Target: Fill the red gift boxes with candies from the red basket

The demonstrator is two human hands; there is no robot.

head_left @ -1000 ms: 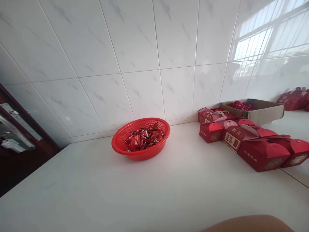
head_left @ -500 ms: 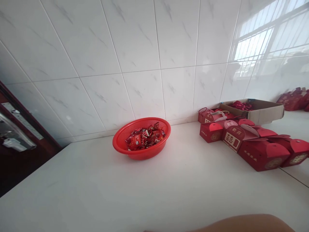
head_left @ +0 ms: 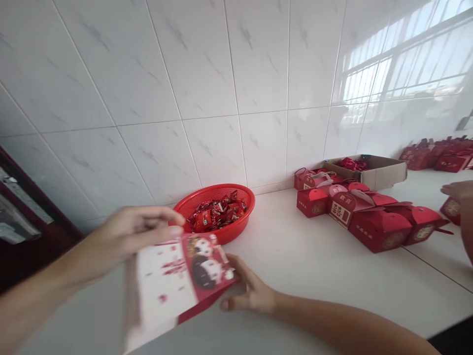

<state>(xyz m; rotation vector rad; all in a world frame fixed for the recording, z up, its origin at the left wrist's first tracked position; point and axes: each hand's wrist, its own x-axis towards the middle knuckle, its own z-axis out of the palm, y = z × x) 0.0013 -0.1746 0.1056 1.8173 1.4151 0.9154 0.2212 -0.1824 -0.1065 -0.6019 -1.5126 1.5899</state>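
A white-and-red printed box [head_left: 166, 281], with a cartoon picture on its right part, is held tilted over the near counter and blurred by motion. My right hand [head_left: 249, 291] grips its right side, thumb below and fingers behind it. At the box's far left edge, my left hand [head_left: 146, 229] has its thumb and fingers apart; whether it touches the box is unclear. Just behind the box stands a red plastic basket [head_left: 242, 227], heaped with small red-wrapped packets [head_left: 218, 213]. Part of the basket's left rim is hidden by my left hand.
Several red gift boxes [head_left: 380, 229] stand grouped on the counter [head_left: 295, 266] at the right. Behind them is a cardboard box [head_left: 384, 175] with red ribbon-like pieces inside. At the right edge, another person's hand [head_left: 461, 192] is by a red box [head_left: 451, 209]. A tiled wall [head_left: 207, 148] bounds the back.
Both my hands have come into view with the printed box; before, only part of an arm showed at the bottom. The view has shifted slightly right, and another person's hand appears at the right.
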